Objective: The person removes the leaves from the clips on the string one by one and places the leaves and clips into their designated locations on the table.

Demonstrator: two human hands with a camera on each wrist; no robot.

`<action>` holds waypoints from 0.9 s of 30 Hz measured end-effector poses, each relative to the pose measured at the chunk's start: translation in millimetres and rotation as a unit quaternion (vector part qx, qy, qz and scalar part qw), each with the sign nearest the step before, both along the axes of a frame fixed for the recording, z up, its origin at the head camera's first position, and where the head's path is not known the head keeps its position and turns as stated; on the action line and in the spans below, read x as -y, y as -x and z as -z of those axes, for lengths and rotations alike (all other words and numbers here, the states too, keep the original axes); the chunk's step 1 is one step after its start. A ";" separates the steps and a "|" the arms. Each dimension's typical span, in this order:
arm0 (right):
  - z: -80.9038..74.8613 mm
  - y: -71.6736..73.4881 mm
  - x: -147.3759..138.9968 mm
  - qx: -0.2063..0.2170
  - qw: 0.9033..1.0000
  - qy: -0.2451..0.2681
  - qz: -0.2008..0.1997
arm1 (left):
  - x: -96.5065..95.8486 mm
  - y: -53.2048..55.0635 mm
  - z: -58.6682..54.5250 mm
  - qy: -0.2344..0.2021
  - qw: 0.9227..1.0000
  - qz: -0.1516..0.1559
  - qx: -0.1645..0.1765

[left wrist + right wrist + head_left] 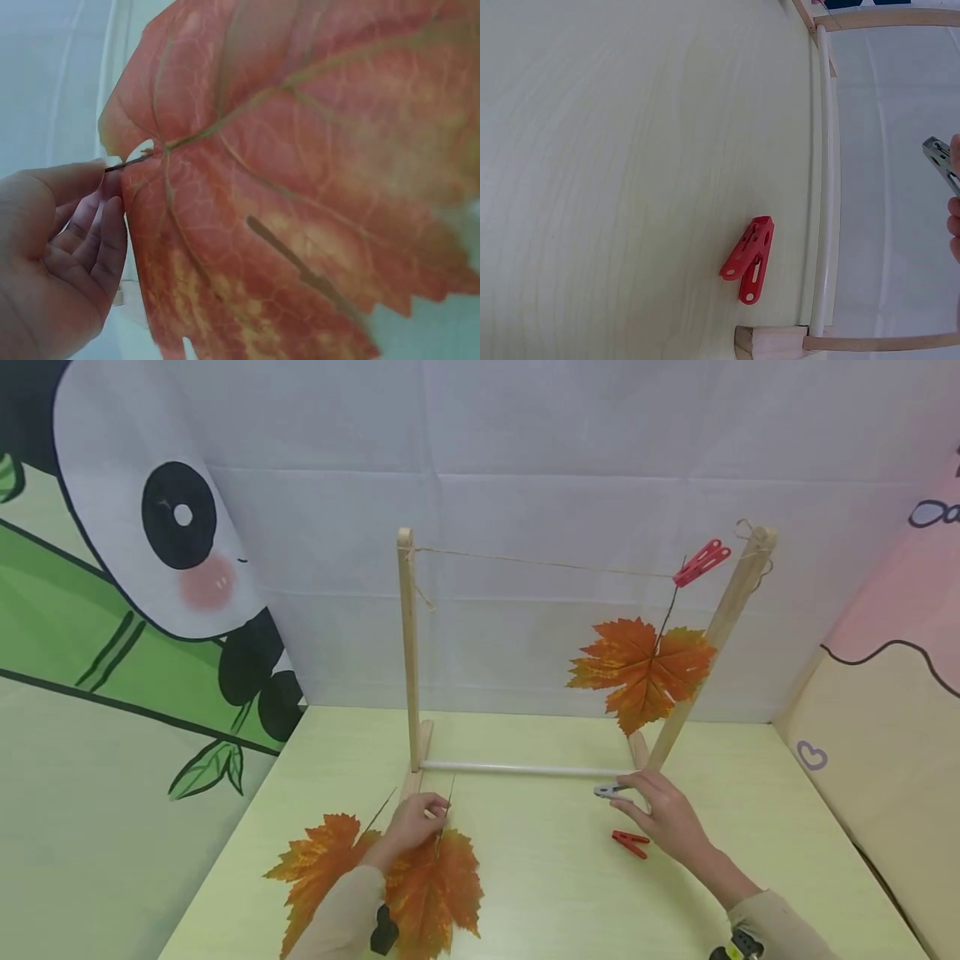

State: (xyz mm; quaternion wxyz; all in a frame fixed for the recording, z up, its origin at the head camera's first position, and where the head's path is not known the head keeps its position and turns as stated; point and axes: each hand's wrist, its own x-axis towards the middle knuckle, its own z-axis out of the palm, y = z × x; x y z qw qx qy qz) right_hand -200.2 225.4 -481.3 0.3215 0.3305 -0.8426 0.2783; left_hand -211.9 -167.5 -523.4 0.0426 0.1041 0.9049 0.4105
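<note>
My left hand (417,823) pinches the thin dark stem of an orange maple leaf (438,885) between thumb and fingers; in the left wrist view the leaf (247,142) spreads wide beside the fingertips. A second maple leaf (322,860) lies on the table to the left, partly behind my left forearm. Between thumb and fingers, my right hand (660,814) holds a grey clothespin (611,792), whose tip shows in the right wrist view. Below that hand a red clothespin (630,843) lies on the table.
A wooden frame with a left post (409,652), a right post (723,635) and a white bottom rod (525,769) stands at the back. Across its top runs a string (540,562), where a pink-red clothespin (701,562) holds a hanging maple leaf (645,672) near the right post.
</note>
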 end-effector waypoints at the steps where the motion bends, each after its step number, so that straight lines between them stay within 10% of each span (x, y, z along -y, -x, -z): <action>1: 1.7 -0.4 -0.3 0.002 1.000 -0.001 0.002 | -0.4 -0.1 2.4 0.001 1.000 -0.006 -0.003; 12: 16.9 -8.6 -1.8 0.020 1.000 0.016 0.006 | -4.6 -1.4 22.0 -0.018 0.998 -0.059 0.003; 27: 40.6 -18.2 -4.0 0.062 0.997 0.017 0.038 | -9.6 -0.7 26.1 -0.031 0.998 -0.052 0.007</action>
